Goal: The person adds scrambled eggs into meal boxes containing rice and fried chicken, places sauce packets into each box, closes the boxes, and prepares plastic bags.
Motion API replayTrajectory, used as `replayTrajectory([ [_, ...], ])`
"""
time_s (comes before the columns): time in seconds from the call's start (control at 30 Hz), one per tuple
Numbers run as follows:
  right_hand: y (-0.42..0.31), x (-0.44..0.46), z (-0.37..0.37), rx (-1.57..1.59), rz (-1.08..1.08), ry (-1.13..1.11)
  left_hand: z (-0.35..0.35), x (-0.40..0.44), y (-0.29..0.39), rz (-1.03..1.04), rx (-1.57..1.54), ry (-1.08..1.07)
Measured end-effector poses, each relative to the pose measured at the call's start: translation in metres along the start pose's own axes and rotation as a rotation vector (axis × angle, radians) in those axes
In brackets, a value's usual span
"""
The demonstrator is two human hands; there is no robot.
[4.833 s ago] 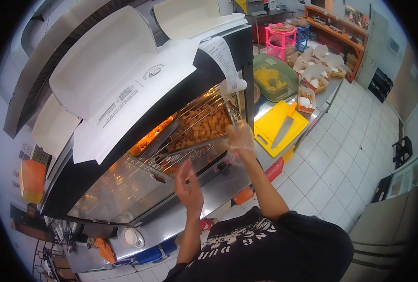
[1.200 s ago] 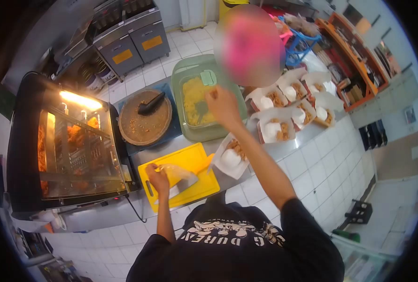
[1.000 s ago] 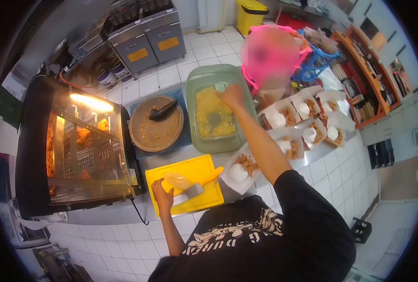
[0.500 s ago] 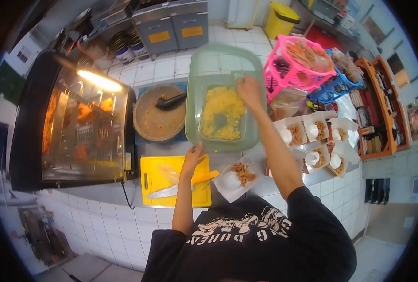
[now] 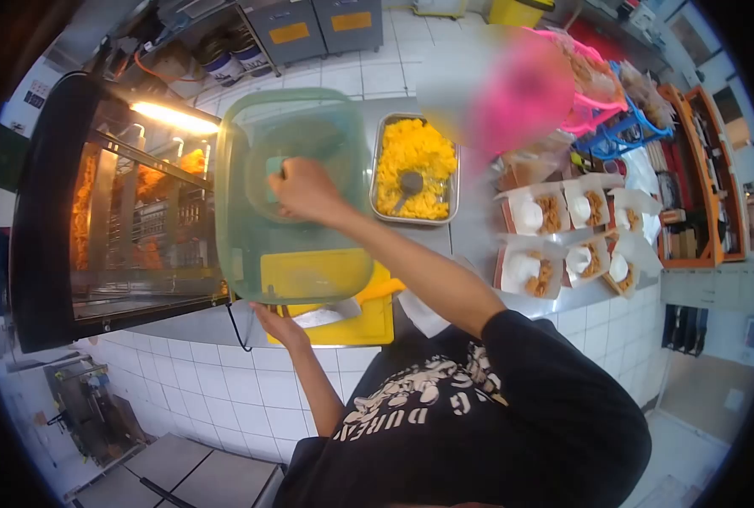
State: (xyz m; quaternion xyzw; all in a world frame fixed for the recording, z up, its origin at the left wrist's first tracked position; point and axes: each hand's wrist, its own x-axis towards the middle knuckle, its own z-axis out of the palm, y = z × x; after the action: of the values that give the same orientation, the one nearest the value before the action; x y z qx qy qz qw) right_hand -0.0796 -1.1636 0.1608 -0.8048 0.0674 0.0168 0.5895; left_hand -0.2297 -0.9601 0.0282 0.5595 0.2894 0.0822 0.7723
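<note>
1. Right hand: closed on the small grip of the green lid; forearm reaches across from the right, over the near side of the worktop.
2. Left hand: at the lid's near left edge, partly covered. Cannot tell whether it grips or only touches.
3. Lid position: above the left part of the worktop, overlapping the far part of the yellow cutting board in view. Left edge just beside the warming cabinet; right edge just beside the metal tray. Little sideways room at either edge in this view.
4. Tray: holds yellow food and a spoon. To its right, a strip of bare steel runs to the paper boxes, giving more room than the lid side.
5. Boxes: two rows towards the worktop's right end, near row close to the near edge. Another paper box sits partly under the right forearm, just beside the board.
6. Knife: flat on the board, near its near edge, handle towards the right; blade close to the left hand.
</note>
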Motion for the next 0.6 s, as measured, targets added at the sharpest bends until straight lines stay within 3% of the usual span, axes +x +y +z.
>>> replayTrajectory([
  [0.1, 0.02, 0.001, 0.035, 0.039, 0.051, -0.07, -0.021, 0.005, -0.007, 0.032, -0.012, 0.038],
  [0.2, 0.029, 0.008, 0.031, -0.04, -0.006, -0.003, -0.022, 0.005, -0.016, 0.124, 0.095, 0.035],
  [0.27, 0.024, 0.005, 0.003, 0.128, 0.165, -0.344, -0.017, 0.005, -0.029, 0.084, 0.218, 0.114],
  [0.37, 0.051, -0.007, -0.012, 0.194, 0.173, -0.478, -0.007, -0.004, -0.033, 0.014, 0.202, 0.071],
  [0.43, 0.067, -0.017, -0.044, 0.24, 0.246, -0.332, -0.002, -0.002, -0.036, 0.015, 0.207, 0.079],
  [0.5, 0.121, -0.013, -0.082, -0.536, 0.044, -0.113, 0.004, -0.001, -0.036, 0.051, 0.239, 0.045],
  [0.57, 0.164, -0.012, -0.109, -0.979, 0.193, -0.344, 0.005, 0.0, -0.037, 0.085, 0.312, 0.043],
  [0.6, 0.183, -0.019, -0.114, -0.977, 0.194, -0.342, 0.008, 0.001, -0.037, 0.123, 0.382, 0.035],
])
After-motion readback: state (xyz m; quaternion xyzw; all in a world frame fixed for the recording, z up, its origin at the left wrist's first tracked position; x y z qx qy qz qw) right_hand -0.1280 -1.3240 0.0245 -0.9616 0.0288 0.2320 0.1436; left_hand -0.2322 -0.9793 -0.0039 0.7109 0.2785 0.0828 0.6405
